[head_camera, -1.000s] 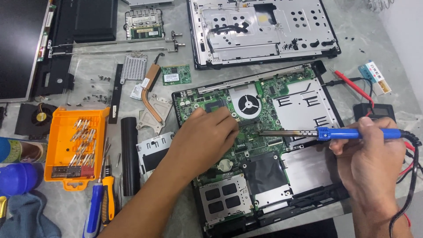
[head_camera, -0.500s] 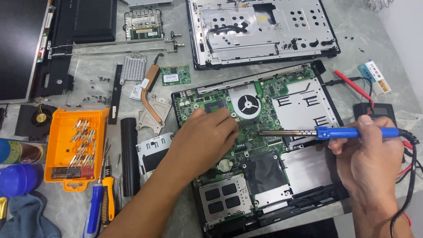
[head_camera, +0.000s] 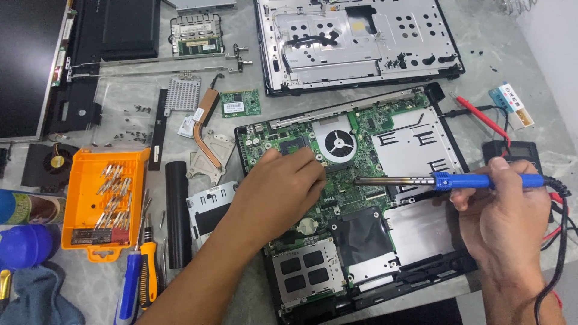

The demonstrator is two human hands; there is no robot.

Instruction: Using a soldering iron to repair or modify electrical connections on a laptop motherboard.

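The right hand [head_camera: 503,219] is closed around the blue handle of a soldering iron [head_camera: 457,180], thumb and fingers wrapped on the grip at the right side of the scene. The iron lies nearly level, its metal shaft pointing left, the tip over the green board [head_camera: 355,159] just below the round fan [head_camera: 337,144]; whether the tip touches the board I cannot tell. The left hand [head_camera: 280,189] rests knuckles up on the board's left part, fingers curled toward the tip; if they pinch anything, it is hidden.

The iron looks light and stiff, and the insulated handle is the only place to hold it; the bare shaft is likely hot. Its cord [head_camera: 557,241] trails off the near right and may tug at the wrist. The board is rigid but fragile, with small parts standing proud, so a hand should lean on it lightly.

Against the earlier frames little differs: both hands keep their places, and the iron sits at the same spot with the same tilt.

Farther out, an orange tray [head_camera: 81,180] of bits lies at the left, screwdrivers [head_camera: 141,280] near it, and a metal laptop shell [head_camera: 361,42] lies at the far side.
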